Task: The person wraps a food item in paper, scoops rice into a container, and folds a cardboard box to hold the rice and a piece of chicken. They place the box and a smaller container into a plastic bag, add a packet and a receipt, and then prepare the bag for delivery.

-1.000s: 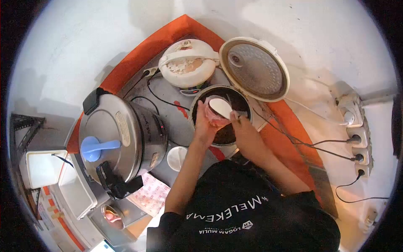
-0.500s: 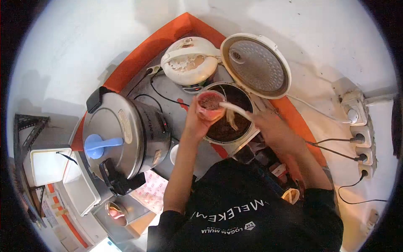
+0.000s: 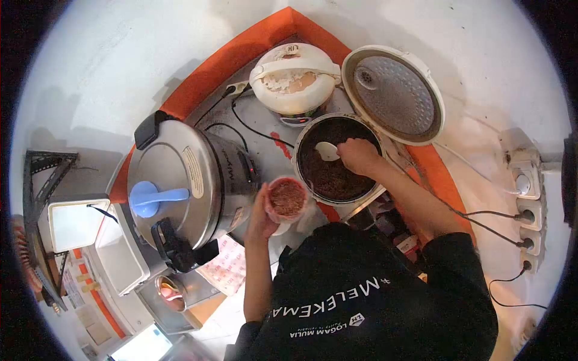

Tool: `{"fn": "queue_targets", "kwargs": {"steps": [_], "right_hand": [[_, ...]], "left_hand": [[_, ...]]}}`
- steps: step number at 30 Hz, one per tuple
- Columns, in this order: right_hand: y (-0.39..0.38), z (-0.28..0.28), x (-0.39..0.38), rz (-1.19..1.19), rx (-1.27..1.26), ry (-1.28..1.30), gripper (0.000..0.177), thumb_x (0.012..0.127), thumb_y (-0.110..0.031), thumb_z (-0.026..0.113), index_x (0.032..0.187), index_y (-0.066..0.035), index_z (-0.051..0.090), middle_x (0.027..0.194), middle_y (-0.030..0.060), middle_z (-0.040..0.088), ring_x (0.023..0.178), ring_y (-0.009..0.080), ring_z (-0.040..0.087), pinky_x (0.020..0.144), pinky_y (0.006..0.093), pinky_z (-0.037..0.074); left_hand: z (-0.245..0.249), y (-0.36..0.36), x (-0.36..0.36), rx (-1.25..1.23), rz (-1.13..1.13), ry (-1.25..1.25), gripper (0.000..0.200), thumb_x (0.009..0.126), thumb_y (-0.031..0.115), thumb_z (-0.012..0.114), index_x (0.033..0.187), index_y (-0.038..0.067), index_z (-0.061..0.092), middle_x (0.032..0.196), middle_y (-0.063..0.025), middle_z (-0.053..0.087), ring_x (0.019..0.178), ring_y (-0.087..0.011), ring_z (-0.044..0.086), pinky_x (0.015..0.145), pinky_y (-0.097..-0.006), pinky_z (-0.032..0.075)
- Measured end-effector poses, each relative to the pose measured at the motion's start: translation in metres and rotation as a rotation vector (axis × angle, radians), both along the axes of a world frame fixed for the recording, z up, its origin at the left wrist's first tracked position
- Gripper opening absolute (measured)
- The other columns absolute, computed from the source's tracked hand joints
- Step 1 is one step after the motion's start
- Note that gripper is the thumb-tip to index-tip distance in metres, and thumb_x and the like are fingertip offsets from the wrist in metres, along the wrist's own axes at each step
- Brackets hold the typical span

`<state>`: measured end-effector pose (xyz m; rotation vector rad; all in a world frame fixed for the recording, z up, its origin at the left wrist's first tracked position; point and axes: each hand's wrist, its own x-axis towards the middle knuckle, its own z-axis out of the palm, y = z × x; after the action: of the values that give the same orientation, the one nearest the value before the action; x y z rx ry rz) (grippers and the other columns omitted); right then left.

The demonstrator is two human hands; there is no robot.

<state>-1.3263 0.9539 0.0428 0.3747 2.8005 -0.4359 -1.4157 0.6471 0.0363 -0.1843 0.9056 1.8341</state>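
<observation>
My left hand (image 3: 259, 219) is wrapped around a reddish cup (image 3: 287, 200) filled close to the rim with a brown-red, grainy food. The cup is held between the big steel cooker and my shirt. My right hand (image 3: 361, 157) grips a white ladle (image 3: 326, 151), its bowl over the dark contents (image 3: 337, 179) of an open rice cooker (image 3: 296, 161); most of the handle is hidden by my fingers. The cooker's lid (image 3: 396, 93) stands raised on its far right side.
A white rice cooker (image 3: 294, 84), lid down, stands behind the open one. To the left is the large steel cooker (image 3: 174, 174) with a blue scoop (image 3: 158, 197) on its lid. Cords run across the counter; wall sockets (image 3: 530, 213) are at the right.
The cup in my left hand has moved from over the open cooker toward my body. The white ladle in my right hand has left the cup and is now over the cooker's contents.
</observation>
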Motion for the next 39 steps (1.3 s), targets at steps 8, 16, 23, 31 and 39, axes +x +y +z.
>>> {"fn": "queue_targets", "kwargs": {"steps": [8, 16, 23, 31, 39], "right_hand": [[-0.001, -0.049, -0.019, 0.002, -0.354, -0.060, 0.021, 0.091, -0.015, 0.060, 0.098, 0.000, 0.072, 0.092, 0.0252, 0.071, 0.090, 0.0441, 0.069, 0.080, 0.0504, 0.055], [-0.018, -0.035, -0.009, 0.130, -0.572, 0.093, 0.028, 0.097, -0.020, 0.058, 0.093, 0.004, 0.072, 0.086, 0.0284, 0.068, 0.082, 0.0438, 0.068, 0.075, 0.0508, 0.052], [-0.002, -0.025, -0.004, 0.150, -0.700, 0.004, 0.030, 0.098, -0.024, 0.059, 0.098, 0.003, 0.071, 0.082, 0.0266, 0.068, 0.079, 0.0409, 0.069, 0.073, 0.0484, 0.051], [0.014, 0.014, 0.023, 0.034, -0.611, 0.110, 0.030, 0.099, -0.024, 0.056, 0.096, 0.002, 0.070, 0.087, 0.0238, 0.069, 0.087, 0.0418, 0.067, 0.077, 0.0475, 0.050], [0.004, 0.120, 0.052, -0.178, -0.197, 0.182, 0.028, 0.098, -0.017, 0.051, 0.115, 0.000, 0.064, 0.095, 0.0231, 0.064, 0.096, 0.0387, 0.064, 0.084, 0.0452, 0.049]], "left_hand": [[-0.012, -0.001, 0.011, -0.018, -0.049, -0.072, 0.058, 0.104, 0.050, 0.043, 0.133, 0.001, 0.058, 0.129, -0.0192, 0.064, 0.118, -0.0313, 0.064, 0.102, -0.0470, 0.053], [-0.010, -0.004, 0.004, -0.020, -0.116, 0.022, 0.060, 0.106, 0.049, 0.040, 0.135, -0.001, 0.055, 0.132, -0.0183, 0.063, 0.118, -0.0313, 0.064, 0.103, -0.0466, 0.052], [-0.015, -0.009, 0.000, 0.058, -0.136, -0.027, 0.060, 0.108, 0.049, 0.034, 0.137, 0.001, 0.053, 0.133, -0.0168, 0.061, 0.122, -0.0279, 0.061, 0.105, -0.0439, 0.051], [0.008, -0.009, -0.007, -0.046, -0.079, 0.117, 0.062, 0.106, 0.053, 0.036, 0.139, 0.003, 0.051, 0.137, -0.0158, 0.059, 0.124, -0.0297, 0.060, 0.105, -0.0464, 0.050], [0.039, 0.098, -0.009, -0.233, -0.033, 0.405, 0.060, 0.105, 0.057, 0.037, 0.143, 0.012, 0.044, 0.137, -0.0105, 0.056, 0.126, -0.0244, 0.057, 0.102, -0.0436, 0.050]]}}
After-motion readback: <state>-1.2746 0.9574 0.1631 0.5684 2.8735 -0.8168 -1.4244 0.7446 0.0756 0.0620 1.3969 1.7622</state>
